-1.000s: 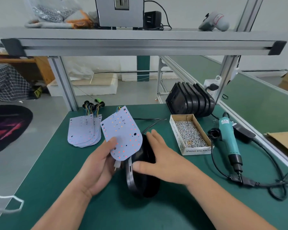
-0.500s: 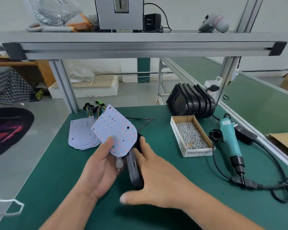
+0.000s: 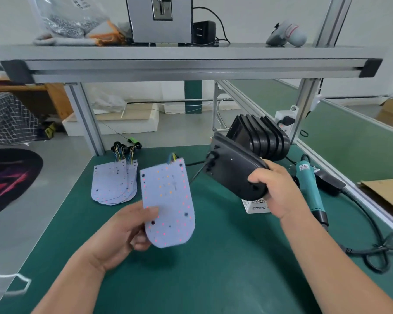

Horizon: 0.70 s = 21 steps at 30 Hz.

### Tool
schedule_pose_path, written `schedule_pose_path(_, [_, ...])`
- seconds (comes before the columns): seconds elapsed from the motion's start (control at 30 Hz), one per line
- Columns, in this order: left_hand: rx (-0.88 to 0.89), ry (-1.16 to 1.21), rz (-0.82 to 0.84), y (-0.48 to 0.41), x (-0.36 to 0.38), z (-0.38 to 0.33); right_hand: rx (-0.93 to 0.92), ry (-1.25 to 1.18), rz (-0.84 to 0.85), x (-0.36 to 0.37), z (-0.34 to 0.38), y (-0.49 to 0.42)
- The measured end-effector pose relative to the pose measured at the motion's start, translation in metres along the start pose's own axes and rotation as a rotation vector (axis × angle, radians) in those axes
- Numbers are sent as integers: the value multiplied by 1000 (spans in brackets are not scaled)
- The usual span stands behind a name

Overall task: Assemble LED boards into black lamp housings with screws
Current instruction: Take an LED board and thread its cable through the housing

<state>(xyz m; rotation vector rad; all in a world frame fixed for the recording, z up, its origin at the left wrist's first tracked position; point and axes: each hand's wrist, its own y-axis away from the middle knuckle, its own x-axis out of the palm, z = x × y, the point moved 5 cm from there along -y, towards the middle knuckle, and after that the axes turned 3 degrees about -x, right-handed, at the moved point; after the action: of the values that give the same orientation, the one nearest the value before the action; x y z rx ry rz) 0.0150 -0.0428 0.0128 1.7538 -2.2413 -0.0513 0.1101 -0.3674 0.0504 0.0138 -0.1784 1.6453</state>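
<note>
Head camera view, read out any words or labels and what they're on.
"SPRING" on the white screw box, the rest hidden behind the right hand.
Label on the teal screwdriver: too blurred to read.
Print on the plastic bag on the shelf: too small to read.

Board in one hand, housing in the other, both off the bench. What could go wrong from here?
1. The left hand pinches the LED board by one lower edge only, thumb on the LED face. It could slip or get smudged.
2. The right hand grips the black housing by one end, tilted, in front of the screw box. A drop might scatter screws.
3. The black cable trailing from the housing may snag.
</note>
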Motion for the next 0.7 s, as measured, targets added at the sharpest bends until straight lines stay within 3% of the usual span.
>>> schedule_pose_path(0.2, [-168,-477,86,8,-5,3,-39,-104,-69,-16,-9,-8])
schedule_pose_path(0.37, [-173,-481,74,6,4,3,-22,-132,-106,-14,-11,-7])
schedule_pose_path(0.53, [-24,-487,-24,2,3,-1,5,-111,-64,-1,-13,-2])
schedule_pose_path(0.7, [12,-588,-138,0,-8,-5,-51,-105,-64,12,-12,4])
